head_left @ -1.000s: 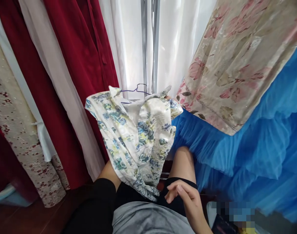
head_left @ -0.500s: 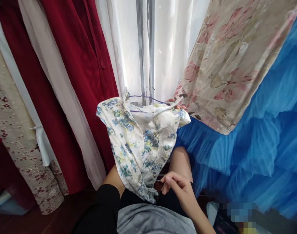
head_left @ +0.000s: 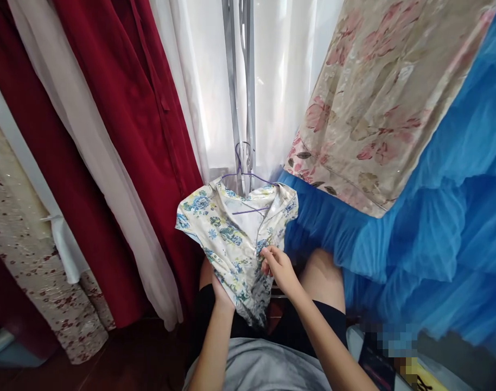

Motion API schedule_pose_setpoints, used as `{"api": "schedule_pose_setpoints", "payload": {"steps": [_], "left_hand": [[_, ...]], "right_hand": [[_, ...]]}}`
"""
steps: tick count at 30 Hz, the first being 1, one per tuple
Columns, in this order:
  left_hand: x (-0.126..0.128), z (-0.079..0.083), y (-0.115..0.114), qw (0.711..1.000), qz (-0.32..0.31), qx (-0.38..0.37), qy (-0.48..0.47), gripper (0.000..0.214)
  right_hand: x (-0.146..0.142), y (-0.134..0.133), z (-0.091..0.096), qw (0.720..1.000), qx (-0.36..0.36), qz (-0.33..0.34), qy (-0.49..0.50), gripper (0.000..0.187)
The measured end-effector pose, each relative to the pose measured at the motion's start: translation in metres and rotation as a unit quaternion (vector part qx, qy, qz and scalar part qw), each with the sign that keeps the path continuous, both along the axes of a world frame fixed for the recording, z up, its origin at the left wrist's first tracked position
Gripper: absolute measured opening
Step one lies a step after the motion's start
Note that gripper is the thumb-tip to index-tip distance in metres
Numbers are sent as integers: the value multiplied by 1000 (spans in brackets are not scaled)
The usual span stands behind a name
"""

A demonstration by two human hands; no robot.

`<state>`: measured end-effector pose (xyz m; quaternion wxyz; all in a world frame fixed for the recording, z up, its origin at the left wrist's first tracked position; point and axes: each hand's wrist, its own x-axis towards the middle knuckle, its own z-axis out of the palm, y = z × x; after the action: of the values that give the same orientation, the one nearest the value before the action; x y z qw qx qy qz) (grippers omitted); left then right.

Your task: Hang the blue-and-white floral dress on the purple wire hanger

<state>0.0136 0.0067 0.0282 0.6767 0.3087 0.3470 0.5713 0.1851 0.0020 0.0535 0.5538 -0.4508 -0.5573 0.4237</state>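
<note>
A short-sleeved white blouse [head_left: 227, 233] with blue and yellow flowers is on a thin purple hanger [head_left: 239, 163]. The hanger's hook points up, and its lower bar shows inside the open V neckline. My left hand [head_left: 222, 290] holds the blouse low on its left side, with the fingers hidden behind the cloth. At the front, just below the neckline, my right hand [head_left: 278, 266] has its fingers closed on the front edge. The blouse's lower end is bunched above my lap.
Dark red garments [head_left: 109, 136] and a pale one [head_left: 81, 125] hang at the left. White cloth [head_left: 280, 81] with grey ribbons [head_left: 231, 65] hangs ahead. To the right are a beige floral garment [head_left: 378, 108] and blue ruffled tulle [head_left: 427, 233]. A yellow item [head_left: 423, 374] lies lower right.
The blouse has turned more upright, its hanger hook now in view. Fingers have left its right shoulder. My right hand has moved up from beside the hem and closed on the front edge.
</note>
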Motion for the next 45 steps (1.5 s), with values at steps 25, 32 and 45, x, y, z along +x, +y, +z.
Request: {"api": "schedule_pose_setpoints", "payload": {"steps": [25,32,45], "left_hand": [[43,-5,-26,846,246,332,337,13],[23,-9,-14,851,190,313,376,5],[37,38,16,784,146,426,427,13]], "right_hand": [[-24,-32,19,999,9,47,9,33],[-29,34,86,996,11,52,70,32],[-10,87,187,991,81,19,107,22]]}}
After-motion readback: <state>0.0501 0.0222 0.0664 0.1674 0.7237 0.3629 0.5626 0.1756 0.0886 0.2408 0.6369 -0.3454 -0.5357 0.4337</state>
